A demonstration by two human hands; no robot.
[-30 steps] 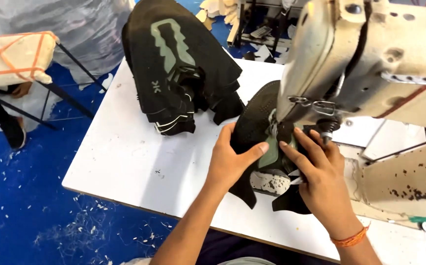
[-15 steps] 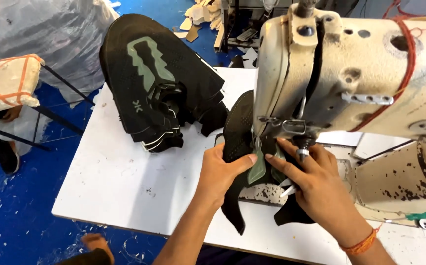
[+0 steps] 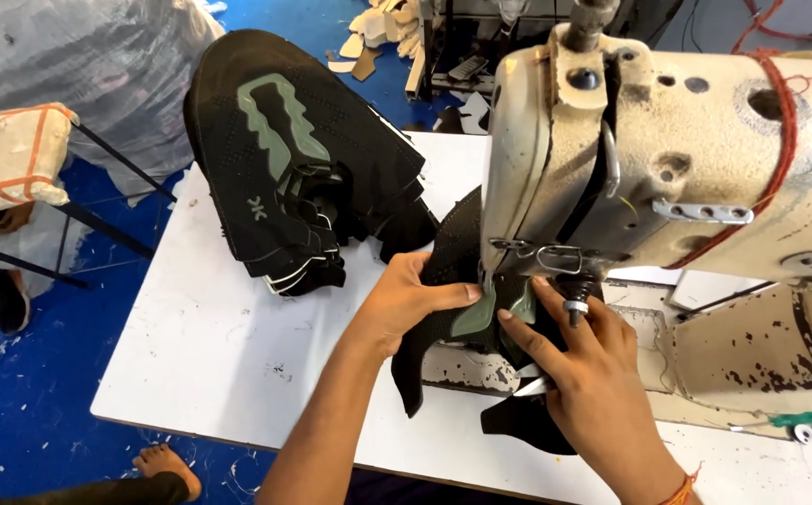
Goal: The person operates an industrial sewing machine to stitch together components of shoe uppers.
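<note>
At the far left we are seeing a padded stool with orange straps standing on the blue floor, and a bare foot is resting at the bottom edge. On the white table a stack of black shoe uppers with grey-green patches is lying well apart from our hands. We are pressing our left hand flat on the black shoe upper at the machine, fingers stretched out together and the thumb beneath, pinching its edge near the grey-green patch. The upper is sitting under the head of the cream, paint-chipped sewing machine, its lower end hanging toward the table's front edge. Our right hand is lying just beside the presser foot, fingers spread narrowly and pressing the same piece down from the other side; an orange thread bracelet is circling that wrist. At the far right a small green-handled tool is lying on the table.
</note>
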